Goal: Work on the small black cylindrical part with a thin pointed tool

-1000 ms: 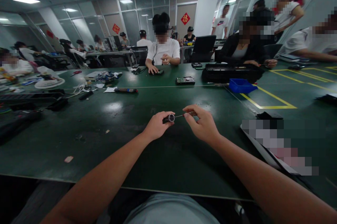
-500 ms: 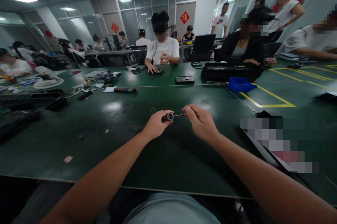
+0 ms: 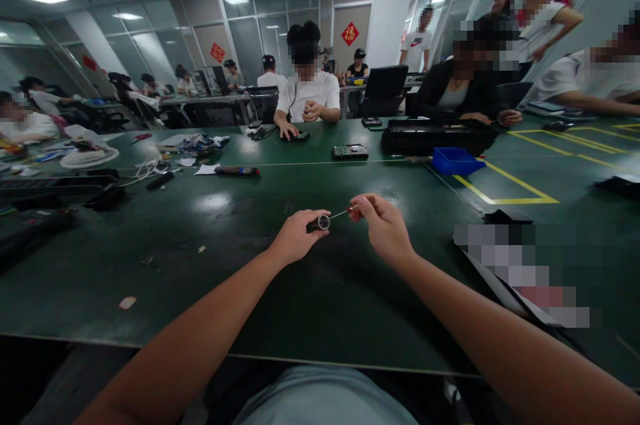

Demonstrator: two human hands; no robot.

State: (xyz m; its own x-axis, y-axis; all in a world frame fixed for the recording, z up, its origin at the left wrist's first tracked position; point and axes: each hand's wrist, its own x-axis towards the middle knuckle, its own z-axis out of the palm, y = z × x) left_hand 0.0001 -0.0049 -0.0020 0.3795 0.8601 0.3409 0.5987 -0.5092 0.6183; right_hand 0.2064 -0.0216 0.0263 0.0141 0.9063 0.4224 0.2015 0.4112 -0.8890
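My left hand (image 3: 296, 236) is closed around a small dark cylindrical part (image 3: 320, 222) with a shiny round end facing right. My right hand (image 3: 383, 228) pinches a thin screwdriver (image 3: 344, 213) with a reddish handle, and its metal tip points into the round end of the part. Both hands hover just above the dark green table (image 3: 240, 278) in front of me.
A blue bin (image 3: 456, 161) and a black tray (image 3: 430, 135) lie at the back right beside yellow floor-tape lines (image 3: 505, 188). A circuit board (image 3: 350, 152) sits mid-table. Cables and tools clutter the left side (image 3: 160, 172). People sit across the table. A blurred flat item (image 3: 520, 272) lies right.
My right hand has lifted slightly and tilted the screwdriver handle upward. The left hand and the part have hardly moved.
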